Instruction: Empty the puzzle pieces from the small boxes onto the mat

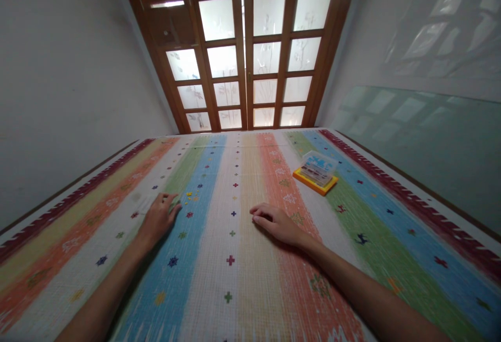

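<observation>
My left hand rests palm down on a striped, many-coloured rug, fingers loosely curled at the fingertips and nothing in them. My right hand lies on the rug too, knuckles up, fingers bent under and pressed against the cloth. Whether anything sits under those fingers is hidden. A clear plastic box on an orange base stands on the rug beyond my right hand, well out of touch.
A wooden door with frosted glass panes closes off the far end. A white wall runs along the left. On the right a wall with a glass panel borders the rug.
</observation>
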The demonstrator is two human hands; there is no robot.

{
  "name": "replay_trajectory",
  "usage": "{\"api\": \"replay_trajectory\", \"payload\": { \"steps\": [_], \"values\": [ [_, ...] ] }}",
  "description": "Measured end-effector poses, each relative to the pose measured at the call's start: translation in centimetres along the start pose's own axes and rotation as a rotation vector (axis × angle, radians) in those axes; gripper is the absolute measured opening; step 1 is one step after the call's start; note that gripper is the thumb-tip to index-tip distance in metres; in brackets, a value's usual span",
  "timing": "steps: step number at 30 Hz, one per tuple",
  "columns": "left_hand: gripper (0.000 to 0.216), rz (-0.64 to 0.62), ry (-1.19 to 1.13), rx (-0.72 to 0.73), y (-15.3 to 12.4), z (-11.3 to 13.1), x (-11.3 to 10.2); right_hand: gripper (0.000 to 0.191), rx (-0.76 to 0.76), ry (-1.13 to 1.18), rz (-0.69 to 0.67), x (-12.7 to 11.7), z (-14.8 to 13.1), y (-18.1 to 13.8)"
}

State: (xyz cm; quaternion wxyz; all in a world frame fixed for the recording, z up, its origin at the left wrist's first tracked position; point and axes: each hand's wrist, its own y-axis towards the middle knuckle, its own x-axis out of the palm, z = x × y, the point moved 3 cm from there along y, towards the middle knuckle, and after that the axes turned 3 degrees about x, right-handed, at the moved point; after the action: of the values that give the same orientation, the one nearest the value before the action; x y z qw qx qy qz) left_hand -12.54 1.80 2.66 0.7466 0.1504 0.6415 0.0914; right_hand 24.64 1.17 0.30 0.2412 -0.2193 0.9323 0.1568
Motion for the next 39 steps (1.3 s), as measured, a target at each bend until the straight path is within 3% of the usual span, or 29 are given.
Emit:
{"api": "replay_trajectory", "payload": {
  "steps": [2,10,14,23,32,39],
  "values": [
    [0.041,-0.012,-0.133,0.052,1.0,0.2,1.0,0.016,-0.01,0.008,0.001,0.0,0.0,0.0],
    [0.054,-0.062,-0.255,0.097,4.6,1.5,3.2,0.016,-0.025,0.014,0.001,0.0,0.0,0.0],
    [0.043,-0.097,-0.315,0.133,5.3,2.7,3.9,0.014,-0.022,0.005,0.005,-0.1,-0.1,0.0],
    [0.035,-0.066,-0.368,0.108,4.6,2.5,3.3,0.014,-0.057,-0.019,-0.001,0.0,-0.1,-0.1],
    [0.057,-0.063,-0.406,0.066,3.5,0.5,2.5,0.016,-0.069,-0.015,-0.006,0.0,-0.2,-0.2],
    [0.047,-0.049,-0.472,0.012,3.6,-0.6,2.9,0.016,-0.039,-0.008,-0.018,-0.2,-0.3,-0.3]
  ]
}}
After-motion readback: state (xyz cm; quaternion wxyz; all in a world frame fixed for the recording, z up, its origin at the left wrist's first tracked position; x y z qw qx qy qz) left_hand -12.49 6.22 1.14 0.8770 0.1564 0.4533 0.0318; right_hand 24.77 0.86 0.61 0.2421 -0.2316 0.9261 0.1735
